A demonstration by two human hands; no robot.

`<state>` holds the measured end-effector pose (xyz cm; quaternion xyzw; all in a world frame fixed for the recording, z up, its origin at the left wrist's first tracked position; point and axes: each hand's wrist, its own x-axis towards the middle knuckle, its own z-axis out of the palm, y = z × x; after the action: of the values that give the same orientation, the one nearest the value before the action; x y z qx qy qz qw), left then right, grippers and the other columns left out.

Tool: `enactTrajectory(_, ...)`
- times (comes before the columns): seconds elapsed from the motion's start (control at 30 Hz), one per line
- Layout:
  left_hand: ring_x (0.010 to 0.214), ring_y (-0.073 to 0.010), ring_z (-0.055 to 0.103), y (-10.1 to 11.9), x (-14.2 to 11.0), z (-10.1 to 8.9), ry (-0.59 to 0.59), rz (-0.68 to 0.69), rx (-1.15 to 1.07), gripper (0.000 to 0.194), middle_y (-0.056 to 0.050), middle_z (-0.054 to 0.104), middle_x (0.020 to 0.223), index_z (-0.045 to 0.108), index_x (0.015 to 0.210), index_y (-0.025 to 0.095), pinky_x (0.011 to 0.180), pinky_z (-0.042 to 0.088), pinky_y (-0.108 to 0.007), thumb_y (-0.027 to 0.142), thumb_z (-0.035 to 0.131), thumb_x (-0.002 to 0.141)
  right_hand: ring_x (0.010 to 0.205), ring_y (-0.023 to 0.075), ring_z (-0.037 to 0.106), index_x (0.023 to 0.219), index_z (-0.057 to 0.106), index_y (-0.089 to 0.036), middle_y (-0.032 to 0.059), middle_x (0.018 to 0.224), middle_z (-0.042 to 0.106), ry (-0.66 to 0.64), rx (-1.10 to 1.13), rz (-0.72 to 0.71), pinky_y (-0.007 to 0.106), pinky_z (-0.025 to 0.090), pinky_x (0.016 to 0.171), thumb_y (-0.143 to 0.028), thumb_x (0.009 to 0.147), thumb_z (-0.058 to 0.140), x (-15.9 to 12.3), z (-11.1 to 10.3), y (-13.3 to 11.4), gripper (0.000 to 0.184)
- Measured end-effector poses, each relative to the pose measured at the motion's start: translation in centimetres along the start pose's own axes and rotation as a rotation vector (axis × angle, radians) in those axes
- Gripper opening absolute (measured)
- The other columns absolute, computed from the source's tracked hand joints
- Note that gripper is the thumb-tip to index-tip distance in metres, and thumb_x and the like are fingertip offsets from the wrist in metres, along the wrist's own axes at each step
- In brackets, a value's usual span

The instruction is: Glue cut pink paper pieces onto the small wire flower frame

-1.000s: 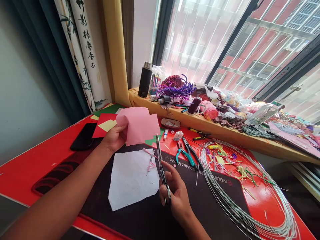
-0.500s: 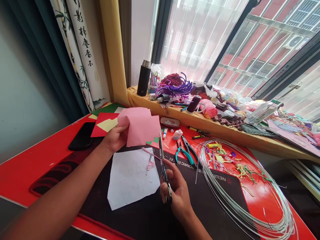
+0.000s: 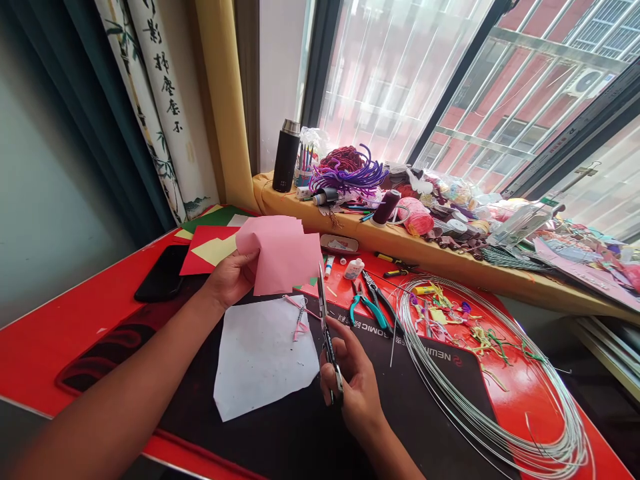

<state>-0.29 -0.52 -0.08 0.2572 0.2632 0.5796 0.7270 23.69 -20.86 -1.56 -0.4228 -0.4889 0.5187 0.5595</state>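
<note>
The left hand (image 3: 230, 280) is pinching a soft bend of pink paper (image 3: 283, 257), with the thumb on top and the fingers behind it. The paper is bulging up and is not touching the mat. The right hand (image 3: 355, 383) is curling its fingers around the handles of a pair of scissors (image 3: 326, 327), and the long blades are pointing up toward the pink paper. The hands are near each other but not touching.

Under the hands, a black desk mat (image 3: 280, 433) is lying on a red table (image 3: 60, 333). A crinkly sheet of white paper (image 3: 263, 357) is lying on the mat, and thin pink strips (image 3: 299, 323) are sitting at its corner. Green-handled pliers (image 3: 367, 310) are lying just past the scissors, and a big coil of silver wire (image 3: 480, 407) is lying to the right. A black phone (image 3: 163, 273) is lying on the left, near red and green paper (image 3: 207, 247). Up on the yellow window ledge (image 3: 440, 273), a black flask (image 3: 286, 155) is standing beside fuzzy purple pipe cleaners (image 3: 347, 175).
</note>
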Motion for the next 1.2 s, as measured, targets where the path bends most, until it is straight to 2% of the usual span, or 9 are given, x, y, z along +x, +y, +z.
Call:
enactTrajectory(0.27, 0.097, -0.0294, 0.081, -0.36, 0.23, -0.28, 0.023, 0.006, 0.018, 0.031, -0.008, 0.085, 0.109, 0.078, 0.124, 0.016, 0.077, 0.065, -0.033, 0.012, 0.073, 0.094, 0.047, 0.0075, 0.041, 0.151, 0.061, -0.027, -0.0072, 0.075, 0.047, 0.012, -0.013, 0.008, 0.021, 0.043, 0.04, -0.059, 0.093, 0.079, 0.04, 0.07, -0.13, 0.068)
enactTrajectory(0.43, 0.102, -0.0315, 0.081, -0.39, 0.3, -0.32, 0.03, 0.004, 0.028, 0.032, -0.007, 0.086, 0.107, 0.078, 0.125, 0.017, 0.084, 0.067, -0.035, 0.013, 0.072, 0.094, 0.047, 0.0072, 0.041, 0.15, 0.061, -0.028, -0.0073, 0.075, 0.045, 0.009, -0.012, -0.004, 0.02, 0.043, 0.04, -0.059, 0.094, 0.077, 0.05, 0.06, -0.13, 0.065)
enactTrajectory(0.67, 0.091, -0.0276, 0.082, -0.37, 0.05, 0.1, 0.037, 0.006, 0.022, 0.029, -0.008, 0.085, 0.104, 0.079, 0.12, 0.016, 0.075, 0.067, -0.032, 0.012, 0.073, 0.093, 0.047, 0.0067, 0.041, 0.151, 0.06, -0.029, -0.007, 0.076, 0.046, 0.006, 0.006, -0.004, 0.018, 0.042, 0.04, -0.058, 0.094, 0.078, 0.08, -0.01, 0.02, 0.066)
enactTrajectory(0.87, 0.102, -0.0309, 0.08, -0.38, 0.06, 0.07, 0.044, 0.006, 0.039, 0.031, -0.009, 0.085, 0.108, 0.079, 0.122, 0.016, 0.083, 0.066, -0.035, 0.012, 0.073, 0.092, 0.047, 0.0062, 0.042, 0.15, 0.061, -0.03, -0.0072, 0.076, 0.048, 0.001, 0.013, -0.01, 0.018, 0.041, 0.041, -0.055, 0.096, 0.078, 0.06, -0.04, 0.04, 0.062)
enactTrajectory(1.2, 0.11, -0.0319, 0.076, -0.15, 0.02, -0.1, -0.001, -0.011, 0.061, 0.041, -0.01, 0.083, 0.121, 0.074, 0.136, 0.015, 0.087, 0.063, -0.038, 0.015, 0.074, 0.094, 0.047, 0.0062, 0.043, 0.15, 0.061, -0.031, -0.0078, 0.076, 0.045, -0.005, 0.014, -0.013, 0.018, 0.042, 0.041, -0.057, 0.096, 0.078, 0.12, -0.1, 0.16, 0.063)
